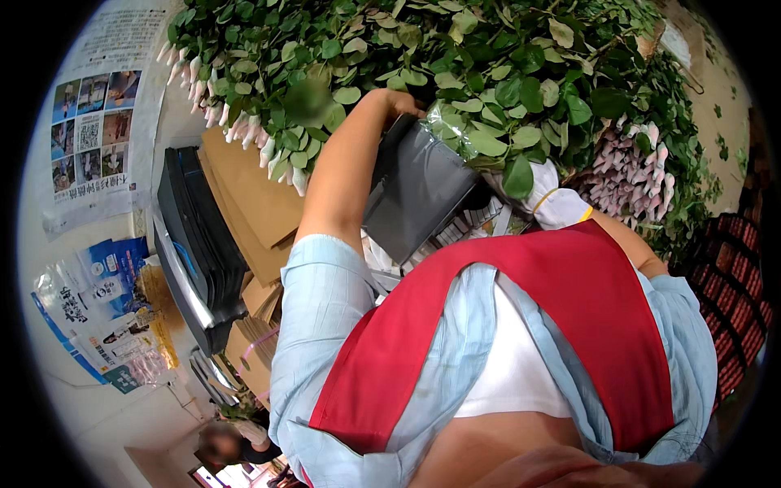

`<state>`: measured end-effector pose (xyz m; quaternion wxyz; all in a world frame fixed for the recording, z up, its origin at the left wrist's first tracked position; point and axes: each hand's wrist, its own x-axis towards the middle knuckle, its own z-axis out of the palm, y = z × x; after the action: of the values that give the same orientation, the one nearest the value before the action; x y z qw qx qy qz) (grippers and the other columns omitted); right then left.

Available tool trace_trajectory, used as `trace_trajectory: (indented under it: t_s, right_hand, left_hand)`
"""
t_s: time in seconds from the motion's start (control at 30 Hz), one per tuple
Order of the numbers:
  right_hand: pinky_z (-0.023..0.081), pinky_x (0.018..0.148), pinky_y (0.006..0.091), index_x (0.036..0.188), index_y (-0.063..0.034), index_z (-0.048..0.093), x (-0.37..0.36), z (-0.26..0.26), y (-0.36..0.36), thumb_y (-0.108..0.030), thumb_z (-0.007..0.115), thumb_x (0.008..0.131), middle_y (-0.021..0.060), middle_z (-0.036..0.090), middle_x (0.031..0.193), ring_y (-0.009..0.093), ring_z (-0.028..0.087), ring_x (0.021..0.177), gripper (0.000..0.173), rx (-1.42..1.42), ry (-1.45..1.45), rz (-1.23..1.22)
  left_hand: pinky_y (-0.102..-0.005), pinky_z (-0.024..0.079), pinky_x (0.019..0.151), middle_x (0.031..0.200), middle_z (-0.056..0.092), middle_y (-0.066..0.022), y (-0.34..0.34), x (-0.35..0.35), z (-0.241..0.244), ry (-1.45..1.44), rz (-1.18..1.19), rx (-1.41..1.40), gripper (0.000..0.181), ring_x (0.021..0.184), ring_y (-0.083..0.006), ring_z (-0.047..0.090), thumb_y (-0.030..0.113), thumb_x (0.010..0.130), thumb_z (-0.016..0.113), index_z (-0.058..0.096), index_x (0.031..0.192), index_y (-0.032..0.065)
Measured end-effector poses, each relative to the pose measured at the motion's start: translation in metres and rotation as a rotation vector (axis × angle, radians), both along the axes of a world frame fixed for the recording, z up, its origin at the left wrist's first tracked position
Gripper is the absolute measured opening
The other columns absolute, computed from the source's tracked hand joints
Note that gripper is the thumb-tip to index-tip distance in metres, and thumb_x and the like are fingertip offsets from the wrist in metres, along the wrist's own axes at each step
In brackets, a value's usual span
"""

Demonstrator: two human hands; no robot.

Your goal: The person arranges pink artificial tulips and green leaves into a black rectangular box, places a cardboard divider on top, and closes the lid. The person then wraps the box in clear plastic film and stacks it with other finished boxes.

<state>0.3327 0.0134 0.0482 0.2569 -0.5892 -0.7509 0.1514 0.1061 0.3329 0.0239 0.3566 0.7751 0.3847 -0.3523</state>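
Observation:
My bare left hand [404, 105] reaches in among the green leaves at the upper middle, by the upper edge of a dark grey sheet-like wrap [421, 189]; its fingertips are hidden. Clear plastic film [451, 131] shines beside that edge, against the leafy stems [488, 73]. On my right hand [543, 198] is a whitish glove with a yellow cuff edge. It lies to the right of the grey wrap, its fingers covered by leaves and the wrap. Cut rose stems with pale netted buds form bunches at the left [247, 131] and right [631, 171].
Brown cardboard sheets [250, 201] and a stack of black sheets [198, 250] stand at the left by a wall with posters [91, 134]. Small boxes [460, 226] lie under the grey wrap. A dark basket-like frame [729, 305] is at the right. Another person [223, 442] is at the lower left.

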Motion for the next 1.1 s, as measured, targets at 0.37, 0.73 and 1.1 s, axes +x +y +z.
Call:
trace_trajectory:
  t_s: [0.37,0.73,1.1]
  right_hand:
    - [0.054,0.078,0.0433,0.101,-0.0091,0.063,-0.007,0.069,0.016,-0.031,0.055,0.094,0.0141,0.068,0.102,0.035,0.066,0.095,0.025,-0.288,-0.308,0.427]
    - [0.053,0.078,0.0461,0.099,-0.0075,0.071,-0.357,0.061,-0.089,-0.028,0.056,0.087,0.0231,0.069,0.09,0.041,0.067,0.087,0.028,-0.332,-0.041,1.412]
    - [0.05,0.062,0.0315,0.113,-0.001,0.063,-0.489,-0.032,-0.18,-0.016,0.057,0.094,0.0086,0.067,0.088,0.016,0.062,0.072,0.025,-1.215,0.636,1.304]
  left_hand:
    - [-0.0272,0.048,0.06,0.072,0.068,-0.0053,-0.289,-0.12,0.22,-0.982,0.926,1.256,0.017,0.066,-0.0089,0.06,0.015,0.093,0.066,0.071,0.09,-0.0008]
    - [-0.037,0.048,0.096,0.119,0.066,-0.0219,-0.652,-0.182,0.005,-0.539,2.074,1.228,0.028,0.111,-0.0339,0.064,0.013,0.099,0.051,0.064,0.121,0.0012]
    - [-0.0367,0.046,0.095,0.126,0.064,-0.0143,-0.664,-0.271,-0.05,-1.323,2.553,0.882,0.052,0.11,-0.0196,0.06,0.038,0.097,0.06,0.058,0.132,-0.0004]
